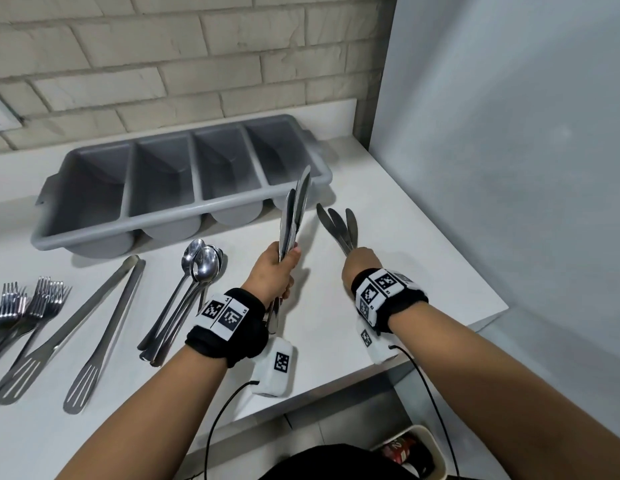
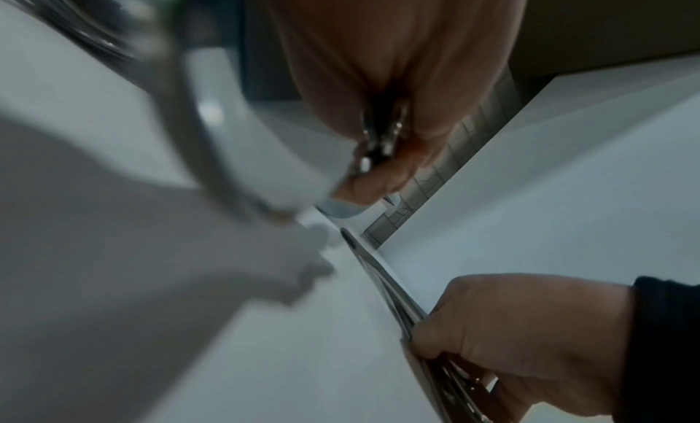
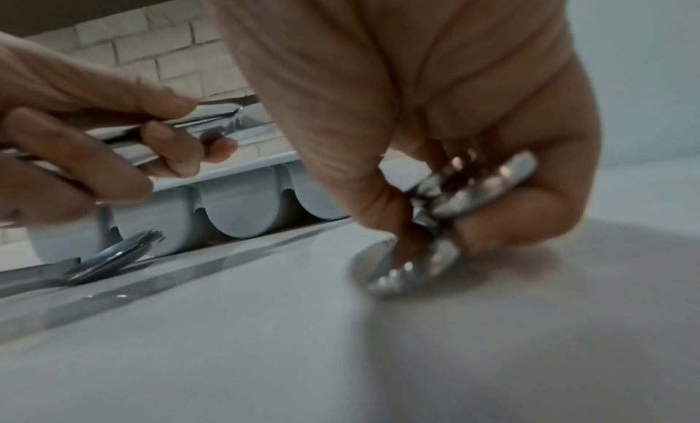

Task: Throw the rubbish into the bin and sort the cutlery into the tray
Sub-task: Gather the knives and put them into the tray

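A bundle of knives (image 1: 294, 216) is gripped by the left hand (image 1: 272, 271), blades up, just before the grey tray (image 1: 184, 206). A second bundle of knives (image 1: 338, 226) is clamped in the right hand (image 1: 359, 263). Spoons (image 1: 194, 275), forks (image 1: 28, 303) and tongs (image 1: 76, 327) are laid on the white surface (image 1: 388, 237). A bin (image 1: 430, 445) is seen below its edge.

both forearms extend forward over the counter edge, wrists banded. left hand (image 1: 272, 271) fist-curled, thumb up, gripping a bundle upright. right hand (image 1: 360, 263) curled closed, knuckles up, clasping another.
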